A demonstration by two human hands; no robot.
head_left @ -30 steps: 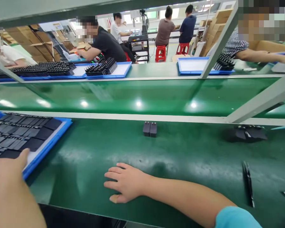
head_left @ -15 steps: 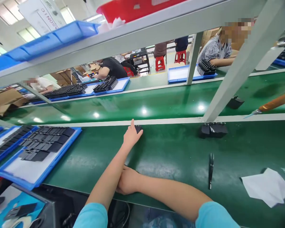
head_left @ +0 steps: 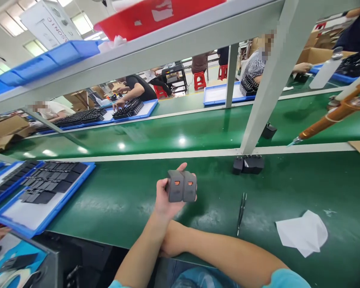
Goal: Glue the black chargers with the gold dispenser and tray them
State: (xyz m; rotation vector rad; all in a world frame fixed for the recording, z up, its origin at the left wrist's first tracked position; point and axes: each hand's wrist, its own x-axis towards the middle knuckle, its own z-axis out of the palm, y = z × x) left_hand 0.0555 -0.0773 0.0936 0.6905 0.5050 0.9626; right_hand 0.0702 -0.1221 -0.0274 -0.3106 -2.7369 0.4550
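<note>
My left hand is raised over the green bench and is closed on two black chargers, held side by side with their orange ports facing me. My right hand rests on the bench's near edge, tucked behind my left forearm, so its fingers are hidden. A blue tray with several flat black parts lies to the left of my left hand.
Black tweezers and a white cloth lie to the right. Several black chargers stand by the grey frame post. An orange-handled tool pokes in from the right. Other people work across the conveyor belt.
My left hand went from the tray to the two chargers at the bench's far edge, picked them up and drew them back towards me. My right hand stayed low on the bench.
</note>
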